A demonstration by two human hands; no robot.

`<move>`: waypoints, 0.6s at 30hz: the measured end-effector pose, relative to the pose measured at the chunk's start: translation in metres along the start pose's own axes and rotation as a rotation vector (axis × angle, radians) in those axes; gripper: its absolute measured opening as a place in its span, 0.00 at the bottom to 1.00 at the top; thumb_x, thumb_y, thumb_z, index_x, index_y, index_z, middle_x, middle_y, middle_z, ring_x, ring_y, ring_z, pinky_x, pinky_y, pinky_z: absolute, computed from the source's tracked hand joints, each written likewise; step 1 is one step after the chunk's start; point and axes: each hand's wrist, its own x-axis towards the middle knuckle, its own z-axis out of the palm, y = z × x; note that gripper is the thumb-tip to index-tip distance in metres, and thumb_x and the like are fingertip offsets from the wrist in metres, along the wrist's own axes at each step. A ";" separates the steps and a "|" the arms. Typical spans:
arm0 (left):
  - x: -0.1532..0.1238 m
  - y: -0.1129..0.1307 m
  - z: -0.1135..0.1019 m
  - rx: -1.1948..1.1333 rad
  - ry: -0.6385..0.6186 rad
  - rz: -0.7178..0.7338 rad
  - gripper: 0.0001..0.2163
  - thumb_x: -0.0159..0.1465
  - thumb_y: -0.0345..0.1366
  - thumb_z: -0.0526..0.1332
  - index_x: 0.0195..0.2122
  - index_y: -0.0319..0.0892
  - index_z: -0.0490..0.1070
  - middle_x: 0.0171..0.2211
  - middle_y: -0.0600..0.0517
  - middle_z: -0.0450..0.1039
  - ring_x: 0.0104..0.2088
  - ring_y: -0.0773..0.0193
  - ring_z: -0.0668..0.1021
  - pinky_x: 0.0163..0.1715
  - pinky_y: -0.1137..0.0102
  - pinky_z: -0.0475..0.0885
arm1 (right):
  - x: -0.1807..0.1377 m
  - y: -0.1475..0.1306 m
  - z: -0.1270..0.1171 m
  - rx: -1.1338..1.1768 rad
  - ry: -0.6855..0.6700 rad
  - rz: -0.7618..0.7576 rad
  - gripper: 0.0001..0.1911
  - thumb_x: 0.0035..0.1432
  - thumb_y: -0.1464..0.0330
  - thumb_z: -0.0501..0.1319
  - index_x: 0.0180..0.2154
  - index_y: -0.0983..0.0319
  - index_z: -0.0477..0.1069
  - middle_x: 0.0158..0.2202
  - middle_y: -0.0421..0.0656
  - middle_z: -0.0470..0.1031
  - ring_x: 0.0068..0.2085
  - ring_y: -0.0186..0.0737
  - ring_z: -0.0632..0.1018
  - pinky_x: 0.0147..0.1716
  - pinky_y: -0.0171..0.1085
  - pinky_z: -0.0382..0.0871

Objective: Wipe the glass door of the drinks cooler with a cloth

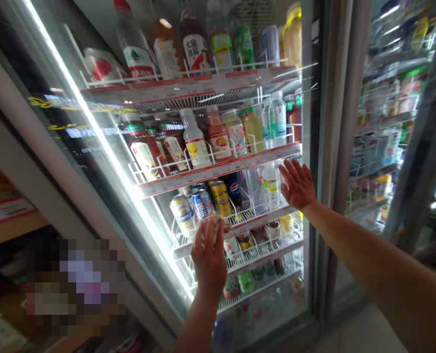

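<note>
I face a lit drinks fridge with a glass door (pixel 137 162). My left hand (pixel 209 255) is closed round a crumpled pale cloth (pixel 211 226) and presses it against the glass, level with the shelf of cans (pixel 203 203). My right hand (pixel 296 184) lies flat and open on the glass near the door's right edge, fingers spread, in front of a clear bottle (pixel 270 185). Bottles (pixel 218 139) stand in rows on the shelves above.
A grey door frame (pixel 330 147) runs down just right of my right hand. A second fridge door (pixel 390 122) with more drinks stands further right. A wooden shelf with boxes (pixel 4 211) is at the left. Pale floor tiles (pixel 357 328) show below.
</note>
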 end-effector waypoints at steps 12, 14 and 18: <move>0.032 0.015 0.016 -0.141 -0.013 0.120 0.23 0.71 0.23 0.54 0.66 0.44 0.67 0.65 0.49 0.68 0.72 0.57 0.59 0.71 0.58 0.59 | -0.001 -0.001 0.000 0.003 -0.010 0.009 0.34 0.72 0.62 0.48 0.75 0.52 0.42 0.72 0.43 0.61 0.71 0.48 0.63 0.70 0.51 0.51; 0.031 0.019 0.019 -0.209 -0.078 0.267 0.21 0.72 0.26 0.55 0.64 0.43 0.68 0.64 0.51 0.71 0.71 0.59 0.62 0.70 0.61 0.60 | 0.000 -0.001 0.000 -0.004 0.014 -0.001 0.35 0.72 0.62 0.48 0.75 0.51 0.40 0.72 0.42 0.62 0.71 0.48 0.63 0.70 0.50 0.51; 0.040 0.012 0.019 -0.224 -0.080 0.267 0.20 0.72 0.27 0.56 0.63 0.44 0.70 0.63 0.51 0.72 0.71 0.59 0.63 0.69 0.60 0.62 | 0.001 -0.002 -0.001 -0.007 0.015 -0.009 0.35 0.72 0.62 0.48 0.75 0.51 0.38 0.72 0.42 0.61 0.71 0.48 0.64 0.70 0.50 0.52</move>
